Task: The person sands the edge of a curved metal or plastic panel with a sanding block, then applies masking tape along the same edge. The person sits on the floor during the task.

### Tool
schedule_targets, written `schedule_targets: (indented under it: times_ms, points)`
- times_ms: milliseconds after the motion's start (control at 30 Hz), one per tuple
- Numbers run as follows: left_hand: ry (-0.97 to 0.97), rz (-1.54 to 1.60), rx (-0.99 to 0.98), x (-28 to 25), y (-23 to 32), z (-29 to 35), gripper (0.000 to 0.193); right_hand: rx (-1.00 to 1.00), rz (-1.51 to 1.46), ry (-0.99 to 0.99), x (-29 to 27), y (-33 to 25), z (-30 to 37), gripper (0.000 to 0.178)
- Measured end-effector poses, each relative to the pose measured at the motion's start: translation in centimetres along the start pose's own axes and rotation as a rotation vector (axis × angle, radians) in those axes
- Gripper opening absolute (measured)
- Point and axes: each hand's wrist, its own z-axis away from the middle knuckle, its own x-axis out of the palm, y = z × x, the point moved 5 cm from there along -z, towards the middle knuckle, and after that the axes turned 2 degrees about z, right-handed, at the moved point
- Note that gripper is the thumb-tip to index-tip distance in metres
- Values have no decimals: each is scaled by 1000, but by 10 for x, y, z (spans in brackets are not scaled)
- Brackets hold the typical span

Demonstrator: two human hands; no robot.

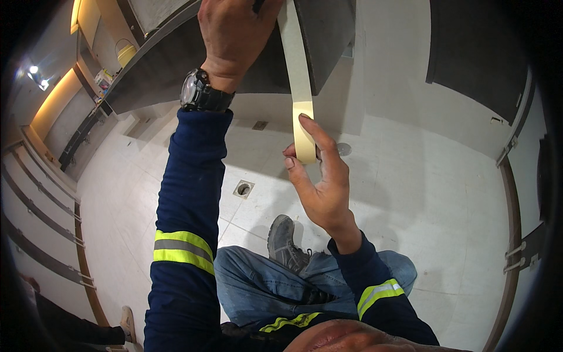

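A pale yellow strip of masking tape (297,64) runs down from the upper edge of the view, along the corner of a dark grey panel (258,64). Its lower part is yellower and curves round at the bottom, like a roll seen edge-on. My right hand (325,188) grips that lower part, index finger on its face and thumb beside its lower end. Higher up, my left hand (234,35) is curled against the dark panel, next to the top of the strip. The upper edge cuts off its fingertips, and a small dark patch shows between the fingers.
Below lies a light tiled floor with a square drain (243,189). My bent legs and a grey shoe (285,240) are beneath my arms. A dark hanging panel (478,58) is at upper right. Another person's shoe (128,324) shows at lower left. A yellow bucket (125,56) stands far left.
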Motion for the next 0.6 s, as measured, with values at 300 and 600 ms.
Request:
schedule_targets:
  times_ms: [300,600]
  points:
    - [-1,-17,0,0,0,-1,16,31,-22,30,1,1,0,61]
    - [10,-2,18,1,0,-1,18,-6,11,8,0,-1,-1,62]
